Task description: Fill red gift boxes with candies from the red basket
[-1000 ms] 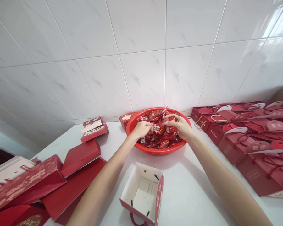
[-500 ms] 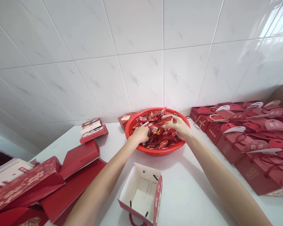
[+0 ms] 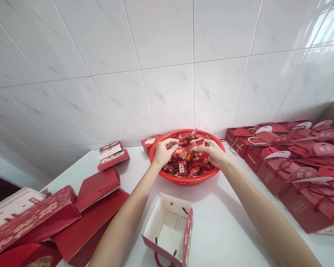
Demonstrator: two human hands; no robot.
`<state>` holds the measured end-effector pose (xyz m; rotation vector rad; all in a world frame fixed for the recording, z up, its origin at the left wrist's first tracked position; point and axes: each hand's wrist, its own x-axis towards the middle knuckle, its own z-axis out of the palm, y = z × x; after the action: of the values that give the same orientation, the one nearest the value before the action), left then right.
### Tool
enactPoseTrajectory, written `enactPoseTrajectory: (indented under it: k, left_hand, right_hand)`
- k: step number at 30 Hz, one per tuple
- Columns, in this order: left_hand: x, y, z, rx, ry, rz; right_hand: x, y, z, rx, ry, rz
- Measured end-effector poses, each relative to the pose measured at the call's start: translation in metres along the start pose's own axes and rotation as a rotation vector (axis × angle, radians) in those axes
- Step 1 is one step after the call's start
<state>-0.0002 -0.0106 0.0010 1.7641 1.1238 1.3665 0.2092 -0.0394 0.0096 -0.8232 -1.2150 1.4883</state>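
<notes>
A round red basket stands at the back of the white counter, heaped with red-wrapped candies. Both my hands are inside it. My left hand is curled over the left side of the heap, its fingers pinched on candy wrappers. My right hand reaches in from the right with its fingers closed on a few wrapped candies at the top of the pile. In front of the basket, between my forearms, an open gift box with a white inside and a red cord handle lies tipped toward me, nothing in it.
Flat, unfolded red boxes pile up at the left front, with two smaller red-and-white boxes behind them. Several closed red gift boxes with cord handles fill the right side. A white tiled wall backs the counter.
My left hand has moved up and back toward the far left of the heap. My right hand stays on the top candies, its fingers drawn closer together.
</notes>
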Motion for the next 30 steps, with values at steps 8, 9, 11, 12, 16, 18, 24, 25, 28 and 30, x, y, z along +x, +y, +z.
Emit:
enactPoseTrajectory:
  k: [8, 9, 11, 12, 16, 18, 24, 25, 28, 30]
  left_hand:
    - [-0.018, 0.022, 0.011, -0.137, 0.007, 0.045]
    - [-0.021, 0.025, 0.012, -0.138, 0.015, 0.044]
    - [-0.026, 0.032, 0.010, -0.165, 0.025, 0.039]
    - [-0.029, 0.038, 0.005, -0.184, 0.027, 0.037]
    - [-0.048, 0.075, -0.033, -0.103, -0.077, 0.023]
    - [-0.062, 0.098, -0.058, 0.087, -0.327, -0.014]
    - [-0.098, 0.131, -0.079, 0.520, -0.760, -0.211]
    - [-0.100, 0.129, -0.075, 0.557, -0.771, -0.220]
    - [-0.097, 0.122, -0.063, 0.585, -0.774, -0.205]
    - [-0.093, 0.117, -0.058, 0.571, -0.725, -0.167]
  right_hand:
    - [-0.010, -0.007, 0.016, -0.037, -0.135, -0.022]
    - [-0.011, -0.008, 0.019, -0.038, -0.141, -0.034]
    - [-0.015, -0.012, 0.025, -0.061, -0.143, -0.067]
    - [-0.018, -0.015, 0.028, -0.083, -0.144, -0.084]
    - [-0.036, -0.036, 0.033, -0.182, -0.161, -0.148]
    - [-0.049, -0.047, 0.034, -0.228, -0.199, -0.153]
    - [-0.085, -0.070, 0.054, -0.410, -0.384, -0.225]
    - [-0.089, -0.071, 0.059, -0.463, -0.428, -0.259]
    - [-0.096, -0.067, 0.071, -0.630, -0.525, -0.295]
    - [-0.097, -0.063, 0.075, -0.697, -0.516, -0.289]
